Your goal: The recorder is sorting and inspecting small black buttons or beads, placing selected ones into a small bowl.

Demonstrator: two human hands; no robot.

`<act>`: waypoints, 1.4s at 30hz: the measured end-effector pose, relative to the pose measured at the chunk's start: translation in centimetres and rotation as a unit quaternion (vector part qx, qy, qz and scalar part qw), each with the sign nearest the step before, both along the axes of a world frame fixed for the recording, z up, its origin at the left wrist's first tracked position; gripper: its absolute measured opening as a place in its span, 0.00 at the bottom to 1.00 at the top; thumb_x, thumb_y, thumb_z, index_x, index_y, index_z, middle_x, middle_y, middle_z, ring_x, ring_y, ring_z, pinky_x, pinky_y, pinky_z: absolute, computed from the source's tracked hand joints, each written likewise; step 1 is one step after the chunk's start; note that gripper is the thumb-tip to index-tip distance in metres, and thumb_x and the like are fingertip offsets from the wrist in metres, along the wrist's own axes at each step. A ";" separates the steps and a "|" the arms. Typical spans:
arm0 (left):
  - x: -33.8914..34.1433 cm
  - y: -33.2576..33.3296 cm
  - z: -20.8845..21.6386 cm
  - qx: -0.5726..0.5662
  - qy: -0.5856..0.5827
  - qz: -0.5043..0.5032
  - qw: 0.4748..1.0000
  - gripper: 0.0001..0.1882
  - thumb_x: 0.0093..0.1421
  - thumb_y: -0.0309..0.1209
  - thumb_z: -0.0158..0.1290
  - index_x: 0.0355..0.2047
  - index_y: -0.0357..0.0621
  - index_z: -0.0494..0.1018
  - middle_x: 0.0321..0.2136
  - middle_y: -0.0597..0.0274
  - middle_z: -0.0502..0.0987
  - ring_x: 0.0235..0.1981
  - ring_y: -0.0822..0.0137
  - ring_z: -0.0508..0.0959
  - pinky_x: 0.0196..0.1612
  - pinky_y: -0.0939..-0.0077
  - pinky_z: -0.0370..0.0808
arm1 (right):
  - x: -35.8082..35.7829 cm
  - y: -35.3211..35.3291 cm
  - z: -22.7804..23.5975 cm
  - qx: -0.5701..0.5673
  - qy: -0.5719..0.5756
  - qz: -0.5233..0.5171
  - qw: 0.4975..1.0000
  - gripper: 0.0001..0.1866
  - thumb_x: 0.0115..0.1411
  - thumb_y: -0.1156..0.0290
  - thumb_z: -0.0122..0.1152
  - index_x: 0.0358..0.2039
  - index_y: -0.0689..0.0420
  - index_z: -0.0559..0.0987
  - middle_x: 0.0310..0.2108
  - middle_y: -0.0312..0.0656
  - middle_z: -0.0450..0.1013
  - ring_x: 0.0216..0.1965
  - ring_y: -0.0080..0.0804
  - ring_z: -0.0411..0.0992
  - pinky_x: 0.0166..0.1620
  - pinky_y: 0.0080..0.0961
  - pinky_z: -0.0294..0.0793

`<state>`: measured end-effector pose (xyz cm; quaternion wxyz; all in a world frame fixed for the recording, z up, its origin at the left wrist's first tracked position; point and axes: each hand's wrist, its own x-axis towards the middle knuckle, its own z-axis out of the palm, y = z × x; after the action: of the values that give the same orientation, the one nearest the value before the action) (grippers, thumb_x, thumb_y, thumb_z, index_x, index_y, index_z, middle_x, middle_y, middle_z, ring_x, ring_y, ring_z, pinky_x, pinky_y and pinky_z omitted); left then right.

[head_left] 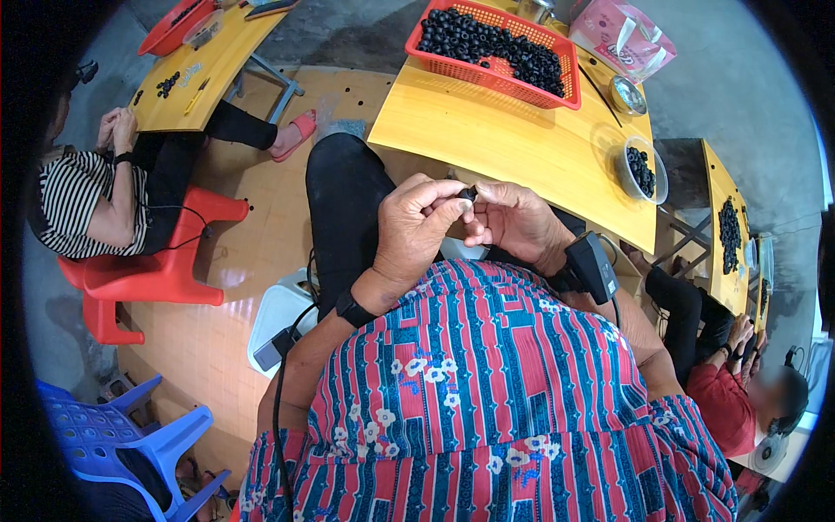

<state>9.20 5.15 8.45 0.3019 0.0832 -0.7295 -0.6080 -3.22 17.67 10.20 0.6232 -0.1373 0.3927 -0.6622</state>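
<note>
My left hand (409, 228) and my right hand (524, 224) meet in front of my body, just off the table's near edge. A small black rubber-like piece (469, 193) is pinched between their fingertips. Its exact kind cannot be made out, as the fingers cover most of it. Beyond my hands, a red plastic basket (483, 81) on the yellow table (487, 130) holds many small black ring-shaped pieces (474, 35). To the right, a clear plastic bowl (663, 181) contains more black pieces.
A round metal tin (628, 96) and a pink bag (619, 39) are at the table's far right. One person on a red stool (148, 261) works at a table on the left; another in red (722, 404) is at the right. A blue chair (113, 444) stands lower left.
</note>
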 end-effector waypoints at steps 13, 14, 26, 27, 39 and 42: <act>-0.1 -0.2 0.0 -0.057 -0.003 0.024 0.998 0.09 0.50 0.21 0.58 0.34 0.37 0.78 0.21 0.63 0.71 0.22 0.73 0.71 0.25 0.81 0.68 | -0.4 0.5 -0.8 -0.022 0.049 0.019 0.998 0.13 0.63 0.64 0.50 0.35 0.62 0.72 0.26 0.35 0.69 0.23 0.19 0.67 0.34 0.22 0.77; -0.1 -0.2 0.0 -0.060 -0.006 0.022 0.998 0.09 0.50 0.21 0.58 0.34 0.38 0.78 0.21 0.63 0.70 0.22 0.74 0.71 0.25 0.81 0.68 | -0.4 0.5 -0.9 -0.021 0.049 0.019 0.998 0.13 0.63 0.64 0.50 0.35 0.62 0.72 0.26 0.35 0.69 0.23 0.19 0.67 0.34 0.22 0.77; -0.1 0.2 0.5 0.179 -0.075 -0.177 0.965 0.26 0.60 0.35 0.54 0.54 0.34 0.63 0.33 0.68 0.71 0.30 0.83 0.69 0.29 0.90 0.68 | 0.8 0.5 0.7 -0.052 0.400 0.013 0.915 0.14 0.64 0.60 0.49 0.37 0.59 0.72 0.30 0.32 0.68 0.29 0.18 0.64 0.33 0.16 0.66; 0.0 0.3 0.9 0.179 -0.074 -0.177 0.965 0.26 0.60 0.35 0.54 0.54 0.34 0.63 0.33 0.68 0.71 0.30 0.83 0.69 0.29 0.90 0.68 | 0.8 0.6 0.7 -0.052 0.401 0.013 0.915 0.14 0.64 0.60 0.49 0.37 0.59 0.72 0.30 0.32 0.68 0.29 0.18 0.64 0.33 0.16 0.66; 0.5 0.2 0.8 0.081 -0.028 -0.152 0.985 0.24 0.59 0.35 0.54 0.53 0.35 0.66 0.31 0.68 0.71 0.29 0.82 0.70 0.29 0.88 0.70 | 1.7 0.6 1.5 -0.064 0.517 -0.026 0.853 0.13 0.63 0.61 0.48 0.36 0.58 0.72 0.27 0.35 0.66 0.27 0.21 0.65 0.32 0.19 0.67; 0.4 0.0 0.8 0.057 -0.013 -0.136 0.989 0.24 0.59 0.33 0.54 0.53 0.35 0.66 0.32 0.66 0.71 0.29 0.81 0.71 0.30 0.88 0.70 | 1.6 0.4 2.0 -0.068 0.515 -0.007 0.854 0.12 0.64 0.63 0.47 0.37 0.59 0.72 0.28 0.35 0.67 0.27 0.21 0.66 0.33 0.19 0.68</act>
<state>9.61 5.15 9.20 0.2013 0.0084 -0.7019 -0.6831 -1.67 18.10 12.22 0.3158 -0.4981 0.6126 -0.5262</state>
